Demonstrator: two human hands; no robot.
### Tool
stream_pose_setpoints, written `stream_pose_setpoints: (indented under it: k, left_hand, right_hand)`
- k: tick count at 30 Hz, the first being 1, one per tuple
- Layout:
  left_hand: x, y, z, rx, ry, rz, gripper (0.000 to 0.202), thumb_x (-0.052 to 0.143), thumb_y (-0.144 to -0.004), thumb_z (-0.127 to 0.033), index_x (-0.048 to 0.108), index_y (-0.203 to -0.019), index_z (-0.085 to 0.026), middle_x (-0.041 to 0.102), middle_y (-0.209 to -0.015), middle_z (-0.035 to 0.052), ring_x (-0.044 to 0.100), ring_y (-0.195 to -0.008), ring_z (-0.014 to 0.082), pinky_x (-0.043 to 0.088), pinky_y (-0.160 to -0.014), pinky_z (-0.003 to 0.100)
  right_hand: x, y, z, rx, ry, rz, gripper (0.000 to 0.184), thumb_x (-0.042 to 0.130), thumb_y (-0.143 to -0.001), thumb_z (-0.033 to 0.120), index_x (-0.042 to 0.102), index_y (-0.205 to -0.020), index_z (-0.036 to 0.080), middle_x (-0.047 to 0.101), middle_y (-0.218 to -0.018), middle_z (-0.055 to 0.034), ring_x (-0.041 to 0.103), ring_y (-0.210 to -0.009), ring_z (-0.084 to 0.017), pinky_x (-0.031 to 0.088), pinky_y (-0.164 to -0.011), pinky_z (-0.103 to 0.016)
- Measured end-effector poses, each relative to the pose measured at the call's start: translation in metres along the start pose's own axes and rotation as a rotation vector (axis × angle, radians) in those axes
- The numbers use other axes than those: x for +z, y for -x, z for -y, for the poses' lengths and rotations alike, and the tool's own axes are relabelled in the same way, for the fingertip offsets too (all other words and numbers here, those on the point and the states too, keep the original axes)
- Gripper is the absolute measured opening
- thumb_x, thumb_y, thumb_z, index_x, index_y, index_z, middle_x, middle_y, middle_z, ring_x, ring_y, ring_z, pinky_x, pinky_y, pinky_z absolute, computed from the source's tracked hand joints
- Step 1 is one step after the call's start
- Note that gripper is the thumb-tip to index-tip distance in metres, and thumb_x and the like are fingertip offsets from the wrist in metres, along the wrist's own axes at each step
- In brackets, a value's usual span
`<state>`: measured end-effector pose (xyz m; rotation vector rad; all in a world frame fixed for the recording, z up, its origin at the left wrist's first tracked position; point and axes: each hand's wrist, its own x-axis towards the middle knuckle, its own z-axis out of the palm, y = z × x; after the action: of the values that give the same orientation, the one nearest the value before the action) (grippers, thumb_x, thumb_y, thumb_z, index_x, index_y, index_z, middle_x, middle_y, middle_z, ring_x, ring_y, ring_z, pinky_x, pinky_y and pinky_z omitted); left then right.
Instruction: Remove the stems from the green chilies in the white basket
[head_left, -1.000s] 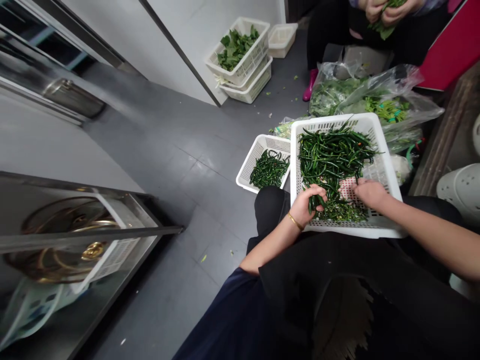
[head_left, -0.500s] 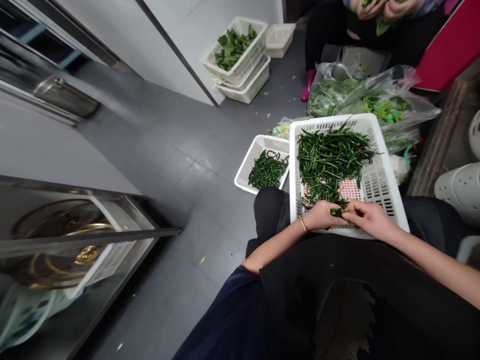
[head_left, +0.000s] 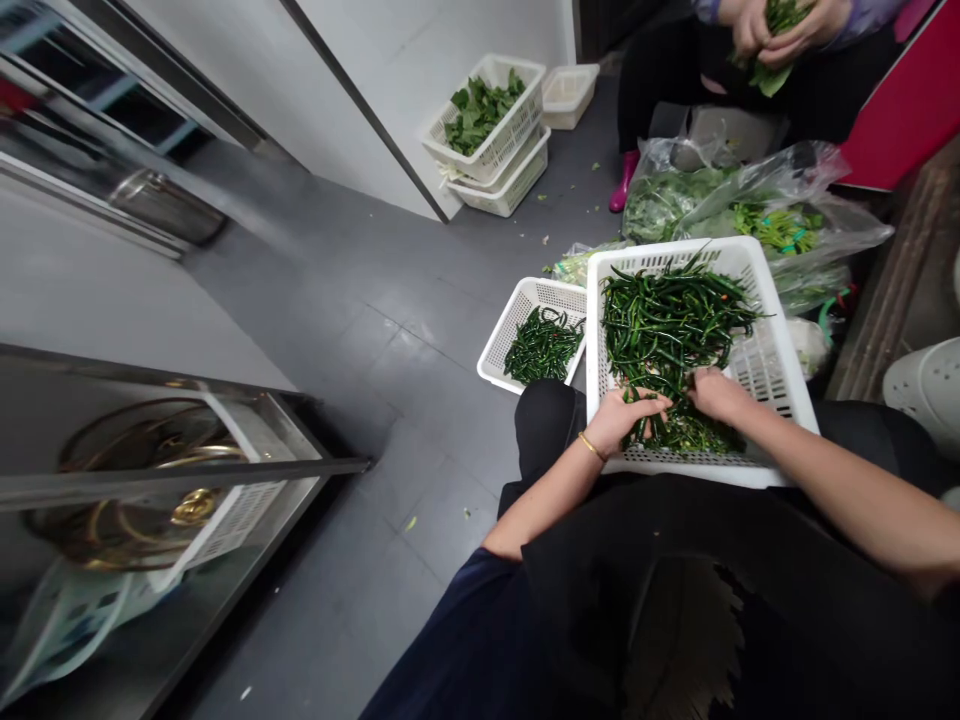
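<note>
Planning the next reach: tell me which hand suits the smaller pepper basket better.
Probably the left hand: it is nearer the smaller basket, while the right hand is farther, over the larger basket.

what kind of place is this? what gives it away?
Probably a commercial kitchen's prep area: a large white basket holds many green chillies, stacked white baskets of leafy greens stand by the wall, and metal shelving is nearby.

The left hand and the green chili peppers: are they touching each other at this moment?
Touching. The head view shows the left hand gripping some of the green chili peppers, which lie directly against its thumb.
</note>
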<state>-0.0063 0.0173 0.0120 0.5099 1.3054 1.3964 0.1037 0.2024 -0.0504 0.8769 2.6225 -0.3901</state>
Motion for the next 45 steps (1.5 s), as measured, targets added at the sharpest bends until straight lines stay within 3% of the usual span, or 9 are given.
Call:
stream_pose_setpoints:
  k: [4,9,14,19,28,32,35,39,45]
  left_hand:
    - [-0.008,-0.005,0.003,-0.05,0.19,-0.06,0.027,0.067,-0.063,-0.034,0.06,-0.073,-0.011,0.058,-0.057,0.0009,0.043,-0.038,0.005,0.032,-0.039,0.02]
    - [-0.006,-0.004,0.001,-0.084,0.217,0.018,0.046,0.063,-0.066,-0.03,0.058,-0.109,-0.014,0.062,-0.062,0.001,0.046,-0.041,0.0057,0.032,-0.039,0.018]
    - [-0.005,0.001,0.001,-0.062,0.217,-0.054,0.053,0.071,-0.06,-0.025,0.056,-0.109,-0.013,0.059,-0.059,-0.0013,0.05,-0.046,0.0067,0.036,-0.044,0.018]
    - [-0.007,-0.003,0.01,-0.067,0.183,-0.052,0.048,0.073,-0.061,-0.027,0.058,-0.104,-0.013,0.06,-0.063,0.0006,0.051,-0.048,0.0067,0.035,-0.045,0.018]
    - [0.002,-0.01,0.016,-0.114,0.056,-0.1,0.039,0.069,-0.064,-0.04,0.063,-0.09,-0.011,0.056,-0.058,0.0006,0.047,-0.047,0.0077,0.032,-0.044,0.02]
    - [0.012,-0.004,0.007,0.105,-0.291,-0.108,0.044,0.071,-0.063,-0.039,0.063,-0.098,-0.014,0.06,-0.067,0.0006,0.052,-0.059,0.0098,0.04,-0.059,0.022]
    - [0.021,-0.004,0.004,0.274,-0.769,0.014,0.036,0.071,-0.062,-0.037,0.066,-0.093,-0.02,0.064,-0.076,0.0011,0.055,-0.068,0.0131,0.042,-0.068,0.024]
    - [0.028,-0.006,0.005,0.266,-1.26,0.016,0.021,0.061,-0.071,-0.034,0.066,-0.087,-0.021,0.065,-0.074,0.0033,0.059,-0.072,0.0188,0.043,-0.068,0.027]
    - [0.025,0.004,0.008,0.339,-1.411,0.176,0.021,0.054,-0.078,-0.038,0.063,-0.082,-0.019,0.067,-0.084,0.0051,0.061,-0.081,0.0189,0.044,-0.072,0.026]
  right_hand:
    - [0.007,0.026,0.001,-0.166,0.043,0.046,0.037,0.042,-0.086,0.029,0.051,-0.118,0.012,0.058,-0.109,-0.0191,0.059,-0.097,-0.025,0.043,-0.082,-0.033]
    - [-0.016,0.004,-0.024,0.026,0.128,-0.016,0.038,0.033,-0.086,0.018,0.048,-0.119,0.006,0.057,-0.106,-0.0271,0.061,-0.089,-0.032,0.045,-0.072,-0.043]
    - [-0.006,-0.015,-0.017,0.013,0.137,0.0,0.035,0.036,-0.084,0.015,0.052,-0.114,0.006,0.059,-0.105,-0.0253,0.061,-0.092,-0.032,0.044,-0.074,-0.041]
    - [-0.001,0.006,-0.016,-0.068,0.057,-0.018,0.034,0.039,-0.086,0.029,0.059,-0.106,0.01,0.065,-0.095,-0.0187,0.061,-0.089,-0.029,0.043,-0.073,-0.036]
    - [-0.033,0.055,-0.031,-0.009,-0.089,-0.23,0.027,0.036,-0.086,0.03,0.059,-0.08,0.018,0.066,-0.068,-0.0074,0.061,-0.07,-0.023,0.04,-0.067,-0.032]
    - [-0.045,0.08,-0.014,-0.101,-0.362,-0.181,0.022,0.039,-0.085,0.033,0.052,-0.071,0.022,0.063,-0.06,-0.0011,0.06,-0.059,-0.017,0.042,-0.063,-0.028]
    - [-0.047,0.092,0.003,-0.178,-0.571,-0.044,0.021,0.041,-0.084,0.037,0.052,-0.073,0.022,0.063,-0.061,0.0015,0.058,-0.054,-0.013,0.043,-0.058,-0.025]
    - [-0.046,0.093,0.014,-0.27,-0.587,0.028,0.024,0.042,-0.084,0.042,0.053,-0.076,0.022,0.062,-0.061,0.0019,0.055,-0.051,-0.013,0.041,-0.056,-0.024]
    - [-0.038,0.093,0.015,-0.595,-0.491,0.012,0.039,0.038,-0.086,0.047,0.05,-0.061,0.02,0.054,-0.061,-0.0024,0.052,-0.061,-0.016,0.038,-0.062,-0.028]
